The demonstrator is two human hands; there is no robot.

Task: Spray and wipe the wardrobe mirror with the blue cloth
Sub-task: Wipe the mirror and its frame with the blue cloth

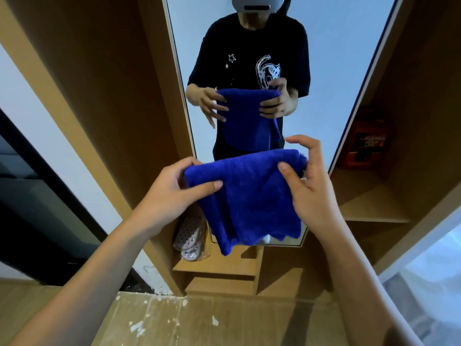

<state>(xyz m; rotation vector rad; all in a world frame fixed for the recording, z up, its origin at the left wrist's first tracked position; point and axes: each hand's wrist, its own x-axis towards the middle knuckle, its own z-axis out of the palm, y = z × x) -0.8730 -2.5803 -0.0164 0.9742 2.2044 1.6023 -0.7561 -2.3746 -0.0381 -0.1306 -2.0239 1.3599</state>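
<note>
Before tall mirror [287,46], both hands' grip, plush blue cloth [249,196]

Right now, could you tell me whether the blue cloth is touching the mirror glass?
No, both hands, left hand and right hand, hold the blue cloth up in the air before the mirror.

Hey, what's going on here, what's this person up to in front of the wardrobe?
A person stands facing the wardrobe mirror, holding a blue cloth up with both hands. The left hand grips its left edge and the right hand pinches the right side, as if folding or spreading it. The cloth is not touching the glass, and no spray bottle shows in this view. A pair of slippers sits on the low shelf beside the mirror.
</note>
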